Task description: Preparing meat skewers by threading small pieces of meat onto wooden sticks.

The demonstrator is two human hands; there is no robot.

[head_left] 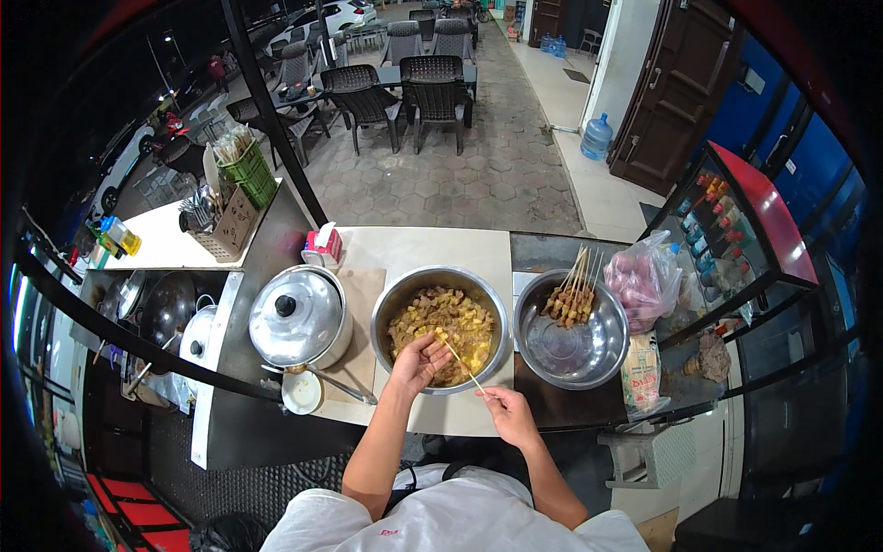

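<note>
A steel bowl [379, 324] of yellow marinated meat pieces [440, 317] stands in front of me on the counter. Over its near edge, my left hand [421, 362] pinches what looks like a small meat piece at the tip of a wooden skewer [465, 366]. My right hand [509, 414] grips the skewer's lower end, just outside the rim. To the right, a second steel bowl [572, 360] holds several loaded meat skewers [572, 299], leaning on its far side with their bare sticks upward.
Left of the meat bowl are a lidded pot [296, 317], a small white dish [302, 393] and a tissue pack [322, 247]. A pink-filled plastic bag [641, 281] and a bottle display case [727, 230] stand right. Black frame posts [276, 120] rise at left.
</note>
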